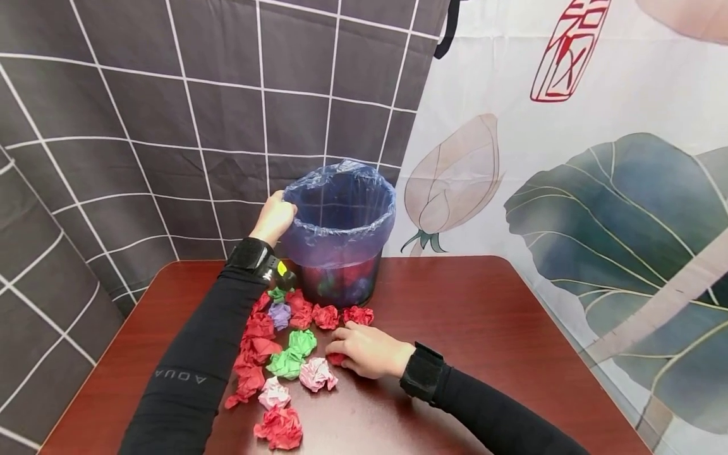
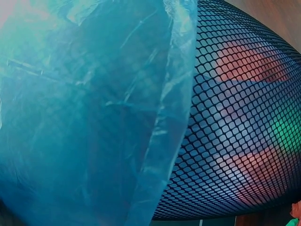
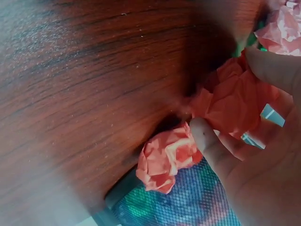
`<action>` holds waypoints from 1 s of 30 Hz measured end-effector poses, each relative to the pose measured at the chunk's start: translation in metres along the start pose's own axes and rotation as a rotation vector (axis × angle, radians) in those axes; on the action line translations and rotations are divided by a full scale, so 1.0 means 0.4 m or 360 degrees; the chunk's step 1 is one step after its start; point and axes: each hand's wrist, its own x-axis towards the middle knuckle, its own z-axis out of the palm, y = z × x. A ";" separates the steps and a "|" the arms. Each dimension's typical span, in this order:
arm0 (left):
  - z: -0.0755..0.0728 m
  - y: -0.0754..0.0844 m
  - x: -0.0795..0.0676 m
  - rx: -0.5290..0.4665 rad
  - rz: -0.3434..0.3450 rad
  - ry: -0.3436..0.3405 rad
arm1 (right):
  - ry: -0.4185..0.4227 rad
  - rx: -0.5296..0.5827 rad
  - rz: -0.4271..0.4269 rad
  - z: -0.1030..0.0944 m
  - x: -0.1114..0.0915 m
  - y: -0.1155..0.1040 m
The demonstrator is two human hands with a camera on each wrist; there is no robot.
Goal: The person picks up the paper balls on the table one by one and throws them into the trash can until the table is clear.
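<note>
A mesh waste bin (image 1: 364, 281) with a blue plastic bag (image 1: 341, 246) folded over its rim stands at the back of the table. My left hand (image 1: 274, 218) grips the left side of that rim; the hand itself is out of the left wrist view, where the bag and mesh (image 2: 235, 117) fill the frame. Crumpled paper shows through the mesh. In front of the bin, my right hand (image 1: 370, 351) holds a red crumpled paper ball (image 3: 233, 101) between thumb and fingers, low over the tabletop. Another red ball (image 3: 164, 160) lies close by, beside the bin's base.
Several red paper balls (image 1: 258, 325) lie in a group left of my right hand, with green balls (image 1: 287, 362), a purple ball (image 1: 280, 315) and pink ones (image 1: 317, 374) among them. One red ball (image 1: 280, 428) is nearest me. A tiled-pattern curtain (image 1: 222, 114) hangs behind the brown table (image 1: 455, 316).
</note>
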 end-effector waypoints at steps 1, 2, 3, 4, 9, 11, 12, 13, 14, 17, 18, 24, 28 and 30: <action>0.000 0.002 0.000 0.0000 0.0001 0.0003 | -0.0003 0.0011 0.0007 -0.003 -0.002 0.000; 0.000 0.003 0.000 -0.0003 -0.0001 0.0006 | -0.0006 0.0020 0.0014 -0.006 -0.004 0.001; 0.000 0.004 0.001 -0.0002 -0.0003 0.0008 | -0.0008 0.0024 0.0017 -0.009 -0.007 0.001; -0.001 0.005 0.000 -0.0004 -0.0007 0.0009 | -0.0005 0.0025 0.0018 -0.012 -0.009 0.002; 0.001 0.006 -0.001 -0.0014 -0.0015 -0.0008 | 0.0018 0.0040 0.0029 -0.035 -0.027 -0.002; 0.002 0.006 -0.001 -0.0018 -0.0014 -0.0013 | 0.0047 0.0057 0.0032 -0.047 -0.035 -0.003; 0.002 0.006 -0.001 -0.0019 -0.0017 -0.0017 | 0.0067 0.0064 0.0028 -0.052 -0.038 -0.003; 0.002 0.006 -0.001 -0.0019 -0.0018 -0.0019 | 0.0086 0.0070 0.0027 -0.059 -0.042 -0.003; 0.002 0.006 0.000 -0.0015 -0.0021 -0.0022 | 0.0107 0.0074 0.0027 -0.066 -0.046 -0.003; 0.001 0.005 0.001 -0.0011 -0.0030 -0.0025 | 0.0167 0.0084 0.0015 -0.090 -0.054 -0.002; 0.001 0.004 0.003 -0.0011 -0.0034 -0.0027 | 0.0181 0.0084 0.0017 -0.101 -0.057 -0.002; -0.001 0.006 0.004 -0.0002 -0.0027 -0.0020 | 0.0262 0.0057 0.0044 -0.169 -0.067 0.011; -0.002 0.009 -0.001 -0.0001 -0.0022 -0.0009 | 0.0315 0.0068 0.0068 -0.210 -0.068 0.025; -0.002 0.010 -0.003 -0.0007 -0.0025 -0.0013 | 0.0324 0.0082 0.0075 -0.227 -0.069 0.031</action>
